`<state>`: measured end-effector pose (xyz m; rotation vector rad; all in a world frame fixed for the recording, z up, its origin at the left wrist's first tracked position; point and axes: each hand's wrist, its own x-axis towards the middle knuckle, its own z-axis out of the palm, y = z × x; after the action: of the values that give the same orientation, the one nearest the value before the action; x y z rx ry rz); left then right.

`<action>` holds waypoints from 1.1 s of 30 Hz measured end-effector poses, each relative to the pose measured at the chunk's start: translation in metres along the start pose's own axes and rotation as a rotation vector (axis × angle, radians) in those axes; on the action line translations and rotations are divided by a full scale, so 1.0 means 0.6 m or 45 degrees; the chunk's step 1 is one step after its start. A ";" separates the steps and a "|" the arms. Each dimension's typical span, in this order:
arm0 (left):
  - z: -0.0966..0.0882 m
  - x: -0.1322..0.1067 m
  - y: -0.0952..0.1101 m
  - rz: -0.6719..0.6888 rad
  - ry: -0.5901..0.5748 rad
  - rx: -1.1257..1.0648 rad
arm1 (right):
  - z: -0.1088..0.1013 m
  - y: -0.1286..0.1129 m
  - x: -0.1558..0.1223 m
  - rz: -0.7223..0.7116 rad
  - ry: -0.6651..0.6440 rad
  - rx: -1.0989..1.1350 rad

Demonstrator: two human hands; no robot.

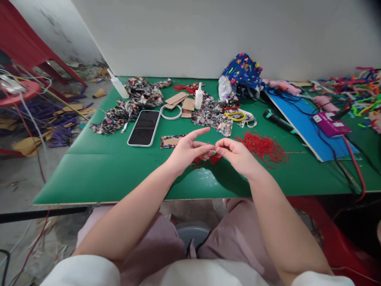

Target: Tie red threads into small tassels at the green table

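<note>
My left hand (189,149) and my right hand (235,153) meet fingertip to fingertip over the green table (104,174), both pinching a small bundle of red cord (205,159). The left index finger sticks out while the other fingers pinch. A larger heap of red cords (263,147) lies just right of my right hand. A small fabric-covered cardboard piece (171,141) lies left of my left hand.
A phone (144,127) lies face up beside a white ring (171,112). Patterned fabric scraps (131,105), cardboard pieces (180,101), two glue bottles (198,96), a blue fabric bag (242,71), a blue board (306,119) with a glue gun and pipe cleaners (357,91) fill the back.
</note>
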<state>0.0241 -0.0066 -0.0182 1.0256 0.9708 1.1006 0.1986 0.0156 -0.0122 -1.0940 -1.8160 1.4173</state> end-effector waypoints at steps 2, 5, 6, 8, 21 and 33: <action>0.002 0.001 -0.001 0.018 0.073 0.006 | 0.002 0.000 0.001 -0.004 0.016 -0.010; 0.000 0.004 -0.003 0.063 0.139 0.024 | 0.006 0.000 0.003 -0.002 0.013 0.006; -0.002 0.005 -0.003 0.081 0.163 0.022 | 0.007 0.000 0.004 -0.002 0.009 0.019; -0.006 0.007 -0.002 0.118 0.217 -0.015 | 0.009 0.000 0.005 0.001 0.017 0.050; 0.007 -0.005 -0.001 0.300 0.083 0.302 | 0.017 0.006 0.009 -0.030 0.256 0.296; 0.006 -0.014 -0.002 0.545 -0.047 0.884 | 0.023 0.004 0.009 -0.025 0.104 0.317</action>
<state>0.0260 -0.0156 -0.0175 1.8780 1.1658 1.0967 0.1854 0.0138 -0.0184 -0.9881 -1.5409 1.5171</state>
